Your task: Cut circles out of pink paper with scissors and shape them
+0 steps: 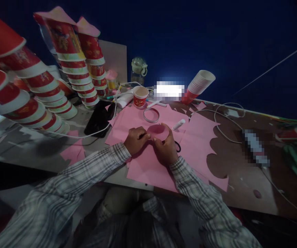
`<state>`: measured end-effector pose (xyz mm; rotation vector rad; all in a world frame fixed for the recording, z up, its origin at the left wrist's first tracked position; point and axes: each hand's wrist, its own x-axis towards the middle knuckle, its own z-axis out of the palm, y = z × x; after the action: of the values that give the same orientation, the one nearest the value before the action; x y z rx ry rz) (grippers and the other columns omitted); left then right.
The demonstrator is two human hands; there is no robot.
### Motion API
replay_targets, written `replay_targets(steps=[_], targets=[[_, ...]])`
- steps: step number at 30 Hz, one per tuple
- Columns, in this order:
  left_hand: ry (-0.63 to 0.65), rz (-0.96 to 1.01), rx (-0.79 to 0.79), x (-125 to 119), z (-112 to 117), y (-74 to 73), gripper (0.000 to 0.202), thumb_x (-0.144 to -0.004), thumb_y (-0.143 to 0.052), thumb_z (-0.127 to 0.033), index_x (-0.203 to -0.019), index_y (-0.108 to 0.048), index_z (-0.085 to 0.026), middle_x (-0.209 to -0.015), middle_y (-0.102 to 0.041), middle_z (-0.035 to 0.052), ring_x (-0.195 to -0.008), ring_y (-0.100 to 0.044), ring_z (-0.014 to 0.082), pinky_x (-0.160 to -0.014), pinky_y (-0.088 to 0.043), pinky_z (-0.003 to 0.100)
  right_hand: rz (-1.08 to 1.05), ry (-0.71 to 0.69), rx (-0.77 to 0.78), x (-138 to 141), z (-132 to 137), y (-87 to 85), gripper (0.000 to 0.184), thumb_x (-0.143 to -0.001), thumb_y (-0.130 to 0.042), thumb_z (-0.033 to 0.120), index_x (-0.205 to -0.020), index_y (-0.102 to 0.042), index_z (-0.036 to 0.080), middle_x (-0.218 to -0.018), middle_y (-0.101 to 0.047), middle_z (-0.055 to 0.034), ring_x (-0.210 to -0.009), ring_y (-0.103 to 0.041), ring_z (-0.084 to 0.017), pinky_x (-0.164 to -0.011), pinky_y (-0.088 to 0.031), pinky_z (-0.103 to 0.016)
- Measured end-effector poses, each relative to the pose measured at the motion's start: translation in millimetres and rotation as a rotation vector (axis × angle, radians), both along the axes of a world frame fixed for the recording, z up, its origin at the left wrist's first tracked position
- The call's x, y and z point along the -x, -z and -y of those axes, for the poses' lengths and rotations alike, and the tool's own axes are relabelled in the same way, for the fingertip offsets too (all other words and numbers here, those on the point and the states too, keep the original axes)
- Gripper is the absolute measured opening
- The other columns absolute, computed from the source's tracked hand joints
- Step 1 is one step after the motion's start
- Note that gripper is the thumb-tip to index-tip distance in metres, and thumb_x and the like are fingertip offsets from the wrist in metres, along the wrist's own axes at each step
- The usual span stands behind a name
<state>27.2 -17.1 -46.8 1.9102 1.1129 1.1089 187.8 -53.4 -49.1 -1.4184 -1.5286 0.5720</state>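
Between my two hands is a rounded piece of pink paper (pixel 157 130), held just above the desk. My left hand (pixel 137 140) is closed, its thumb and fingers pinching the paper's left edge. The right hand (pixel 166 146) curls around the other side, thumb at the near edge and fingers behind. Under both hands lie large pink sheets (pixel 148 168). A thin metal ring (pixel 151 115) rests on the sheets just beyond my hands. To the right is a white glue stick (pixel 178 124). Black scissor handles (pixel 178 147) peek out beside my right hand, mostly hidden.
Tall stacks of red paper cups (pixel 73 65) lean at the left, some topped with pink paper cones (pixel 57 14). A black phone (pixel 100 119) lies near them. Beyond the sheets stand a single cup (pixel 140 96), a leaning cup stack (pixel 198 86) and a lidded bottle (pixel 138 70). White cables (pixel 227 136) cross the desk.
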Motion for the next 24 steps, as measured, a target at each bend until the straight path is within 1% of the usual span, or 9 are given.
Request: replay_targets(steps=[4, 8, 14, 19, 24], targets=[[0.006, 0.0, 0.007, 0.7, -0.7, 1.3, 0.031, -0.085, -0.057, -0.034, -0.059, -0.052, -0.018, -0.058, -0.051, -0.0019, -0.055, -0.046, 0.0107, -0.058, -0.036, 0.026, -0.002, -0.003, 0.005, 0.6, -0.1, -1.2, 0.06, -0.077, -0.058, 0.02, -0.135, -0.043, 0.018, -0.13, -0.057, -0.0139, -0.113, -0.057, -0.026, -0.104, -0.043, -0.048], [-0.006, -0.011, -0.004, 0.6, -0.2, 2.0, 0.028, -0.085, -0.058, -0.031, -0.061, -0.054, -0.017, -0.059, -0.054, -0.0015, -0.057, -0.049, 0.011, -0.061, -0.036, 0.027, 0.002, -0.004, -0.003, 2.1, -0.8, -2.9, 0.061, -0.075, -0.056, 0.017, -0.134, -0.043, 0.016, -0.131, -0.056, -0.0153, -0.119, -0.054, -0.027, -0.105, -0.042, -0.049], [-0.018, -0.002, 0.003, -0.1, 0.5, 2.8, 0.026, -0.084, -0.06, -0.028, -0.061, -0.056, -0.017, -0.059, -0.055, -0.0019, -0.057, -0.049, 0.0106, -0.061, -0.037, 0.027, -0.004, 0.001, 0.005, 1.4, -0.5, -0.1, 0.063, -0.074, -0.055, 0.014, -0.135, -0.042, 0.018, -0.135, -0.053, -0.0143, -0.122, -0.052, -0.026, -0.105, -0.043, -0.047], [-0.015, 0.013, 0.046, 0.7, -0.9, 2.8, 0.025, -0.083, -0.06, -0.029, -0.062, -0.057, -0.017, -0.06, -0.056, -0.0009, -0.058, -0.051, 0.0112, -0.06, -0.039, 0.026, -0.02, 0.002, 0.006, -0.6, -2.6, 1.7, 0.061, -0.075, -0.059, 0.019, -0.134, -0.043, 0.017, -0.133, -0.054, -0.0143, -0.121, -0.052, -0.026, -0.106, -0.041, -0.048], [-0.003, 0.025, 0.036, 0.7, -0.8, 0.7, 0.026, -0.082, -0.06, -0.033, -0.061, -0.055, -0.017, -0.06, -0.054, -0.0003, -0.057, -0.049, 0.011, -0.057, -0.039, 0.025, -0.023, 0.014, 0.053, 1.2, -2.9, 0.2, 0.064, -0.074, -0.062, 0.021, -0.134, -0.042, 0.016, -0.128, -0.056, -0.014, -0.117, -0.053, -0.026, -0.102, -0.044, -0.045]])
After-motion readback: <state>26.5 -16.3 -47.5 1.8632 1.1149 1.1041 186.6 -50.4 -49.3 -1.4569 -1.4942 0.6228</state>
